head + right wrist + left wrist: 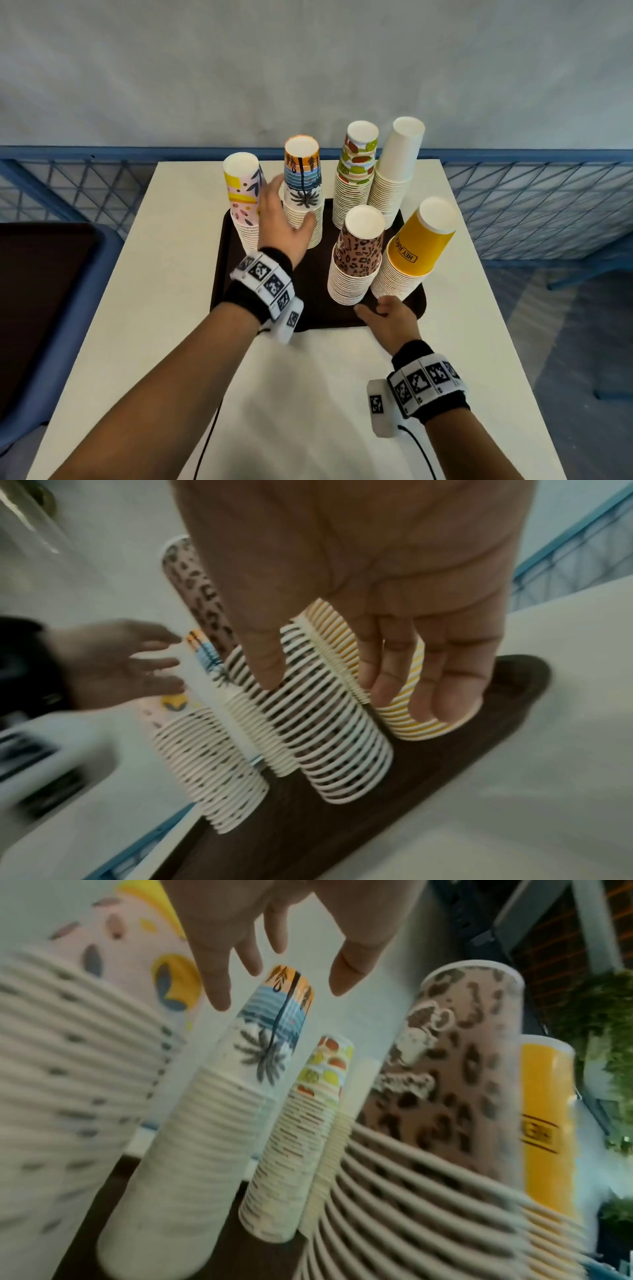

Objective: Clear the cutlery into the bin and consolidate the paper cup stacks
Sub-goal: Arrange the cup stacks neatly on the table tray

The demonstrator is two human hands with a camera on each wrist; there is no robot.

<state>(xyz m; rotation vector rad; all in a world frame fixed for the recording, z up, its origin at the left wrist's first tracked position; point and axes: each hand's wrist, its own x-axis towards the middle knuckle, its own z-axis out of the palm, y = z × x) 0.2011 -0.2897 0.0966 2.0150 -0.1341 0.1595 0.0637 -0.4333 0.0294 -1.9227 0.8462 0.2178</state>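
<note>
- While my left hand (281,219) reaches in with its grip spread wide, fingers on either side of the palm-tree cup stack (304,192), I judge a knock to be the main risk: the pink and yellow stack (244,198) stands just to the left of it, and a finger brushing that one could tip it.
- The fingers (219,993) look to be at or just off the cup wall; I cannot tell whether they touch. I am holding nothing yet.
- My right hand (390,313) sits at the near edge of the dark tray (222,260), fingers loosely curled at the foot of the leopard stack (356,253) and the yellow stack (414,250). Whether it pinches the tray rim I cannot tell.
- If that hand shifts the tray, all six stacks could sway together; the yellow one, which seems to lean to the right, would likely go first.
- Every stack stands on the tray on the white surface (137,308), long axis upright, mouths down and closed bases up.
- The fruit-print stack (354,178) and the plain white stack (397,171) stand at the far right, touching or nearly so.
- A squeeze too high might lift off only the top cup.
- I see no cutlery; the dark bin (41,308) sits to the left of the surface.
</note>
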